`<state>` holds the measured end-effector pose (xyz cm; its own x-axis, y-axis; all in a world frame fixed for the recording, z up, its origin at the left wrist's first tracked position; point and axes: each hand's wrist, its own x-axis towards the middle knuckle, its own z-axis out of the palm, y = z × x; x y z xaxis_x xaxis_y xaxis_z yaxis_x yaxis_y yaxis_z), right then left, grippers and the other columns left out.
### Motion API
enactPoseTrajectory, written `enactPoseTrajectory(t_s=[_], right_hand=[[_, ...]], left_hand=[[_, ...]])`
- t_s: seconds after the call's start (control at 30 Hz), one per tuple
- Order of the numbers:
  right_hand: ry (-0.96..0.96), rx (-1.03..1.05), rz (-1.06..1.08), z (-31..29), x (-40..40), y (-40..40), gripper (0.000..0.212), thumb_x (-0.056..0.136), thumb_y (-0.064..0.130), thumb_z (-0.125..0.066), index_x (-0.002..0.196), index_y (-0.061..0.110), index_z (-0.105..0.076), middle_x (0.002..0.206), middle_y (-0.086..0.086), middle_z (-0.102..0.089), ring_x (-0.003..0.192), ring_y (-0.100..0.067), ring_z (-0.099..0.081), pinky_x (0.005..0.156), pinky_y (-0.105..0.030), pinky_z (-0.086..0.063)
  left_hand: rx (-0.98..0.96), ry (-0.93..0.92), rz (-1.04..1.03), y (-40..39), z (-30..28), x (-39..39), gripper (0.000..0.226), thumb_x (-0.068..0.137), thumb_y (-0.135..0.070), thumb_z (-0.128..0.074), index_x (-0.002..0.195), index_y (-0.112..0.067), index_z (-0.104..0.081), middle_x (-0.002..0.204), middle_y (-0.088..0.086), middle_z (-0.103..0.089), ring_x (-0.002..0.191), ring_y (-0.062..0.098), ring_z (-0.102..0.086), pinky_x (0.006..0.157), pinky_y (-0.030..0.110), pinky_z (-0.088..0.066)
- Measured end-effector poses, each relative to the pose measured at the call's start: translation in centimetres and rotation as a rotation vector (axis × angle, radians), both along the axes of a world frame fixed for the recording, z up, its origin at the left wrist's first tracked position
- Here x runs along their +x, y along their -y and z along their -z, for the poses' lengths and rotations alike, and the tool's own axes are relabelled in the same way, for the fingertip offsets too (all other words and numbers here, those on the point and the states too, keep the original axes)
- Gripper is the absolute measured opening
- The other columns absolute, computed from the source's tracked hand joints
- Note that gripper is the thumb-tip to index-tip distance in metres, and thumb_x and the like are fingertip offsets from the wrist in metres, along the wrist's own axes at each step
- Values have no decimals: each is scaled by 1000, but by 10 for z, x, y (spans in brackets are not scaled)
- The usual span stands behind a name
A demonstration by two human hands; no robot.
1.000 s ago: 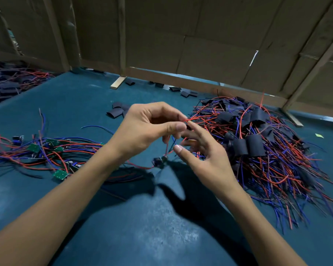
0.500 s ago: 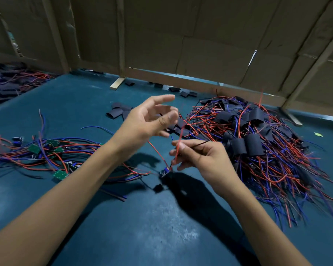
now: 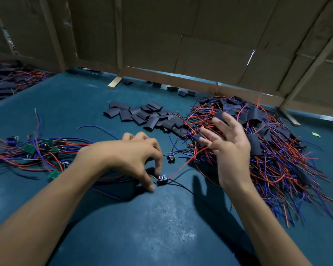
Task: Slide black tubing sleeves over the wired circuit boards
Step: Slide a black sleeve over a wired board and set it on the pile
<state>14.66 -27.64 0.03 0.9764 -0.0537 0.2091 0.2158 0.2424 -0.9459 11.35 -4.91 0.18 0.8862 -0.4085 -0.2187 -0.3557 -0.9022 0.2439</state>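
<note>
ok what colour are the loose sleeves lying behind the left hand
Black, seen in the head view: the loose sleeves.

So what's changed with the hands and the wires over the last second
The left hand dropped from mid-air to the table and now pinches a small wired board. The right hand let go of the red wire and opened, fingers spread, above the big wire pile. That pile, the loose black sleeves and the green boards at left stayed put.
</note>
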Motion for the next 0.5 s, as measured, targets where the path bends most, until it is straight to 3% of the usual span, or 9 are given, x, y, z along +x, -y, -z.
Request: enactPoseTrajectory(t_s=[0.1, 0.17, 0.27, 0.33, 0.4, 0.43, 0.5], right_hand=[[285, -219, 192, 7, -5, -1, 62, 86, -18, -44, 137, 16, -50, 132, -5, -61, 107, -23, -69, 91, -43, -58], [488, -350, 340, 10, -8, 1, 56, 86, -12, -51, 137, 11, -51, 131, -4, -62, 114, -20, -64, 95, -53, -52], [951, -630, 602, 5, -15, 6, 38, 84, -9, -56, 120, 2, -64, 122, -14, -61, 117, -25, -56, 96, -53, -46], [1146, -681, 640, 1, -21, 6, 26, 85, -3, -61, 107, 7, -71, 109, -11, -62, 107, -22, -55, 88, -46, -45], [1106, -639, 436, 1, -24, 0, 14, 89, 4, -64, 98, 9, -73, 97, -1, -64, 91, -17, -60, 77, -37, -47], [960, -604, 276, 2, -25, -5, 10, 92, 12, -64, 95, 11, -74, 91, 3, -66, 83, -13, -61, 72, -31, -47], [467, -472, -29, 3, -26, -18, 24, 95, 38, -63, 89, 18, -75, 81, 8, -69, 69, -7, -60, 60, -23, -45]], left_hand=[[-140, 116, 12, 3, -3, 2, 18, 78, -56, -76, 80, -39, -70, 116, -25, -54, 124, 2, -32, 106, 38, -22], [-340, 223, -17, 3, -7, 4, 12, 87, -46, -73, 83, -36, -69, 105, -20, -63, 112, 1, -47, 102, 35, -34], [-893, 307, -179, 9, -15, 5, 7, 96, -19, -66, 91, -15, -64, 76, -7, -69, 70, 8, -64, 72, 33, -54], [-1212, 278, -302, 14, -17, 6, 7, 100, -12, -60, 93, -12, -57, 67, -1, -62, 53, 15, -58, 49, 31, -49], [-1350, 284, -331, 21, -16, 5, 8, 101, -14, -58, 94, -16, -56, 66, 0, -58, 45, 15, -47, 40, 23, -38], [-1357, 310, -308, 26, -14, 4, 8, 101, -16, -59, 94, -18, -57, 65, -1, -57, 44, 13, -42, 40, 20, -34], [-1281, 360, -187, 35, -9, 3, 5, 99, -17, -61, 95, -19, -60, 66, 1, -58, 48, 10, -43, 46, 17, -37]])
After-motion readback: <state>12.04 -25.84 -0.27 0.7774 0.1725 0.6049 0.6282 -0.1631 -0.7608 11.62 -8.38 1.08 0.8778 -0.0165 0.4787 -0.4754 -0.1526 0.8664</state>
